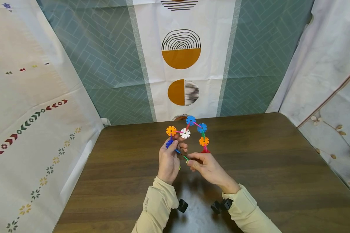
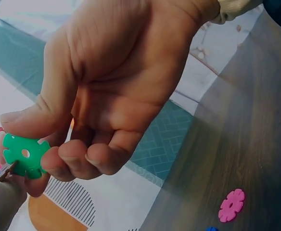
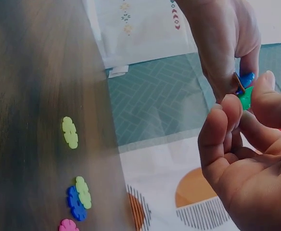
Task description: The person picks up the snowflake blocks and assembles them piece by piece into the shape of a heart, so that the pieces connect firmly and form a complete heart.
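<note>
My left hand point(image 1: 168, 163) grips one end of an arched chain of interlocking snowflake discs, at a blue disc point(image 1: 169, 143). From there the chain runs up through an orange disc point(image 1: 171, 130), a white disc point(image 1: 185, 133) and two blue ones, then down to another orange disc point(image 1: 204, 141) and a red piece point(image 1: 205, 151). Between thumb and fingers my right hand point(image 1: 208, 168) pinches a green disc point(image 2: 26, 154). In the right wrist view this green disc meets, or nearly meets, a blue disc point(image 3: 247, 80) in the left hand. Fingers hide the exact contact.
Loose discs lie on the brown table point(image 1: 119, 194): yellow-green ones point(image 3: 70, 133), a blue one point(image 3: 76, 204) and a pink one point(image 2: 232, 205). A patterned cloth point(image 1: 105, 48) hangs behind the table's far edge. Both wrists carry small black cameras point(image 1: 182, 205).
</note>
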Action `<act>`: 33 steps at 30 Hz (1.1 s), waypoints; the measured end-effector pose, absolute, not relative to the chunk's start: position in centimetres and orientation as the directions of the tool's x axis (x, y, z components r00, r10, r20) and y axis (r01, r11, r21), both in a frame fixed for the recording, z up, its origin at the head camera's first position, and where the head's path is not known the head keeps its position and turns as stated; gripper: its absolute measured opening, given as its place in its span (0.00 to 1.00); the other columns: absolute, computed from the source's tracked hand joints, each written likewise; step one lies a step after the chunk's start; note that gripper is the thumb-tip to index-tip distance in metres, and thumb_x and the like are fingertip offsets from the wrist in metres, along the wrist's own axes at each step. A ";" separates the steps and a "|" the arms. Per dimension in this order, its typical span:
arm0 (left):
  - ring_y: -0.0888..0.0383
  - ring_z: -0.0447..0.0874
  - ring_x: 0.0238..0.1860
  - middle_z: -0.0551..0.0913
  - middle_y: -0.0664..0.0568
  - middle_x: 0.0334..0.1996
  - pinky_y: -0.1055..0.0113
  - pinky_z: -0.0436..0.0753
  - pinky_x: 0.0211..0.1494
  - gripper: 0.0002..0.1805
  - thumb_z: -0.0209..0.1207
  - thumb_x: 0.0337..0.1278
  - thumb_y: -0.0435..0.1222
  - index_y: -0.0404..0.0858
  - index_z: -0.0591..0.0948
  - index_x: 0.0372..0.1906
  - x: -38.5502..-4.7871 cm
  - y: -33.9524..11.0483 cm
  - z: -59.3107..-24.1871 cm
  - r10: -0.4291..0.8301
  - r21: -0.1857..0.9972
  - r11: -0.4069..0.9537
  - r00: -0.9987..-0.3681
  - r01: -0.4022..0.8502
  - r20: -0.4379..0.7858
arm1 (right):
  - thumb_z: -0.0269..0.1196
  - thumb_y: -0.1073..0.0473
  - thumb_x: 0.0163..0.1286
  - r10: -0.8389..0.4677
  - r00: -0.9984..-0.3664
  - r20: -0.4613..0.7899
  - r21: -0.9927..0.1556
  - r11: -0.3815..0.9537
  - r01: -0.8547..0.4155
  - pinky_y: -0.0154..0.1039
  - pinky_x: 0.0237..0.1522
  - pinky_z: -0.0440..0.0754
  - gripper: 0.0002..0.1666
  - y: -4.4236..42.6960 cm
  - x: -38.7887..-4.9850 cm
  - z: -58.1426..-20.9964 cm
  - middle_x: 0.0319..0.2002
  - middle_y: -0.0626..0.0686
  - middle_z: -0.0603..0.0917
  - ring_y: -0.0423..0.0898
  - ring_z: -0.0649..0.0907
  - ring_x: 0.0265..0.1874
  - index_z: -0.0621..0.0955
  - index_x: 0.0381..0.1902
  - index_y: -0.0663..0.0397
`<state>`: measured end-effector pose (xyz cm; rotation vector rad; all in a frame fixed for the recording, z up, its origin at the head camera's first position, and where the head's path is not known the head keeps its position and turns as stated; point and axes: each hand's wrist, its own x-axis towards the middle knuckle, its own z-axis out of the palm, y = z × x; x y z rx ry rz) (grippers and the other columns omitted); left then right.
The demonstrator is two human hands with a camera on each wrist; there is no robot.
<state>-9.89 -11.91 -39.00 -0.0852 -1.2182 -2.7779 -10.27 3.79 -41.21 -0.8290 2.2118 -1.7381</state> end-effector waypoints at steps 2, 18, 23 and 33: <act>0.56 0.81 0.33 0.78 0.43 0.42 0.68 0.82 0.40 0.08 0.43 0.73 0.29 0.31 0.69 0.50 -9.9 -11.8 -39.0 -0.072 0.724 -0.679 -0.992 0.123 0.101 | 0.60 0.62 0.70 -0.541 -0.822 0.176 -0.942 0.149 -0.300 0.39 0.34 0.83 0.13 3.9 -10.3 -41.2 0.30 0.53 0.81 0.48 0.81 0.28 0.82 0.48 0.63; 0.45 0.76 0.59 0.77 0.38 0.56 0.55 0.70 0.64 0.21 0.55 0.69 0.38 0.29 0.67 0.57 -9.6 -11.9 -39.6 0.046 0.762 -0.643 -0.990 0.071 0.131 | 0.60 0.58 0.71 -0.468 -0.859 0.210 -0.952 0.101 -0.289 0.40 0.37 0.82 0.19 3.7 -9.9 -41.3 0.35 0.55 0.80 0.49 0.79 0.32 0.78 0.55 0.63; 0.41 0.74 0.60 0.78 0.35 0.55 0.53 0.69 0.66 0.15 0.57 0.67 0.35 0.31 0.71 0.53 -9.2 -12.1 -40.4 0.102 0.813 -0.581 -0.986 0.046 0.129 | 0.61 0.58 0.70 -0.411 -0.885 0.220 -0.959 0.073 -0.272 0.34 0.38 0.81 0.20 3.8 -10.0 -41.1 0.39 0.55 0.81 0.48 0.80 0.34 0.79 0.55 0.63; 0.46 0.83 0.52 0.86 0.41 0.45 0.58 0.75 0.62 0.12 0.51 0.70 0.30 0.31 0.64 0.52 -9.6 -12.5 -40.5 0.070 0.775 -0.626 -0.983 0.090 0.171 | 0.66 0.57 0.66 -0.378 -0.911 0.163 -0.976 0.076 -0.206 0.35 0.38 0.81 0.17 3.7 -10.0 -41.2 0.39 0.57 0.82 0.50 0.81 0.37 0.76 0.46 0.61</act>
